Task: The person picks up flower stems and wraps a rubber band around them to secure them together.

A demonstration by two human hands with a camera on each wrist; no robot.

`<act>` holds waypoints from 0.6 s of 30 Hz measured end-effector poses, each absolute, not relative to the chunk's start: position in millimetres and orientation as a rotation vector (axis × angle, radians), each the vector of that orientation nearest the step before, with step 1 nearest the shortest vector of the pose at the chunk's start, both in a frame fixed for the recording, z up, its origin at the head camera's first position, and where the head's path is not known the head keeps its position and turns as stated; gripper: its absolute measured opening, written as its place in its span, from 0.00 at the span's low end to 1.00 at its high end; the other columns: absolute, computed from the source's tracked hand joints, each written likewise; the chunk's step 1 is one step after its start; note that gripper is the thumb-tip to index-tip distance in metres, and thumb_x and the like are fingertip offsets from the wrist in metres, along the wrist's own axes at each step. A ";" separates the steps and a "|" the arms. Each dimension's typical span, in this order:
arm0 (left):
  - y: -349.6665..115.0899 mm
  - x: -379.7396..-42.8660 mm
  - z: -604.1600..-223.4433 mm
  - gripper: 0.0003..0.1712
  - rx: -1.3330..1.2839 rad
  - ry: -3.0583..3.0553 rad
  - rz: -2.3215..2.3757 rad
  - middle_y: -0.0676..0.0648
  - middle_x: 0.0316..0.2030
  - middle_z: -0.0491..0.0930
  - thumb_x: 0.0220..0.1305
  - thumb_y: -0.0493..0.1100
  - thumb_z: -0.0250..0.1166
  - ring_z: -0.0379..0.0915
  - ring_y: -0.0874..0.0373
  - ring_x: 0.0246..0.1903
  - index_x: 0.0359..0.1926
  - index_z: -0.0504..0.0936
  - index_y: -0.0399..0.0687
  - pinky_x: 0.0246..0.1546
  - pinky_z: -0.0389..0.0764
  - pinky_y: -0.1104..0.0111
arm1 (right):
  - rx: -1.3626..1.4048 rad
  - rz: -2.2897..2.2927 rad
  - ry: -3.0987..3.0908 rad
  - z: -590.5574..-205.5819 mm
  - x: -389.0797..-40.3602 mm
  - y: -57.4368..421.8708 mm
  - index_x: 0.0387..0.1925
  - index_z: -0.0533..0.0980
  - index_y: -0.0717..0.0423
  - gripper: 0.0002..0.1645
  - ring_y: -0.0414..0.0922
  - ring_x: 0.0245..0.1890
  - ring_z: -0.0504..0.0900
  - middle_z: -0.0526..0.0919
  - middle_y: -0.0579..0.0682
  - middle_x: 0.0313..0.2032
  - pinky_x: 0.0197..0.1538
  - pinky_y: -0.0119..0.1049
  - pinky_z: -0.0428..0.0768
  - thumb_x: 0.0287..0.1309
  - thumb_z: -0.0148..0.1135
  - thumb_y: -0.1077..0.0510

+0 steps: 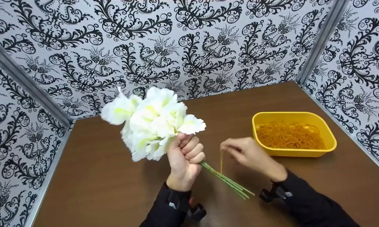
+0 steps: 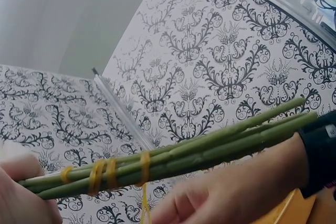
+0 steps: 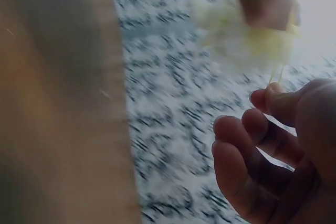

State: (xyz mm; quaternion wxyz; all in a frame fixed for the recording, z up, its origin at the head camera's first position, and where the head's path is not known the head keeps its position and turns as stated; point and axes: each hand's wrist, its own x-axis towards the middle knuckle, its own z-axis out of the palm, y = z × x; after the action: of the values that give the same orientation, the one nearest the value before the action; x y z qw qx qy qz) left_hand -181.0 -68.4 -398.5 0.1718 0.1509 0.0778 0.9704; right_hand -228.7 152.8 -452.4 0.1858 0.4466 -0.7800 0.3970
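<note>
The left hand [image 1: 184, 156] has its fingers curled round the green stems [image 1: 230, 183], with the white flowers [image 1: 154, 121] by its thumb and the stem ends poking out past its little finger. The right hand [image 1: 249, 154] pinches a thin band [image 1: 221, 160] that runs from its fingertips to the stems, where 4 yellow loops [image 2: 111, 173] show near the left fingers. Right of the right fingers sits 1 yellow tub [image 1: 296, 153] of bands.
</note>
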 end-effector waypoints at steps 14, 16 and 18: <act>-74.9 -189.1 -399.4 0.22 0.247 0.174 3.185 0.58 0.13 0.48 0.58 0.38 0.54 0.39 0.67 0.12 0.17 0.49 0.54 0.11 0.44 0.78 | 1.438 1.036 -2.238 -483.4 -156.4 97.6 0.42 0.82 0.51 0.03 0.28 0.28 0.75 0.83 0.40 0.31 0.32 0.18 0.74 0.68 0.64 0.60; -76.0 -191.1 -401.1 0.22 0.236 0.210 3.225 0.57 0.13 0.48 0.59 0.38 0.53 0.39 0.67 0.12 0.18 0.48 0.53 0.12 0.43 0.78 | 1.445 1.068 -2.306 -480.1 -147.7 96.2 0.42 0.81 0.51 0.03 0.26 0.28 0.73 0.83 0.40 0.32 0.32 0.16 0.73 0.71 0.61 0.59; -76.9 -193.2 -403.0 0.23 0.248 0.250 3.252 0.57 0.13 0.47 0.58 0.39 0.54 0.38 0.67 0.13 0.18 0.47 0.53 0.12 0.42 0.78 | 1.444 1.090 -2.363 -474.0 -140.8 95.5 0.40 0.79 0.50 0.04 0.24 0.26 0.69 0.80 0.38 0.28 0.30 0.14 0.69 0.73 0.58 0.58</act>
State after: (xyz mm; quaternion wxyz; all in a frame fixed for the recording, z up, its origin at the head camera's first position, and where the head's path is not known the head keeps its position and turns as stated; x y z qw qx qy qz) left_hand -193.2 -76.9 -403.0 -0.0644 0.0756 0.0763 0.9921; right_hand -140.8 95.5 -474.0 0.0827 0.4834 -0.7914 0.3650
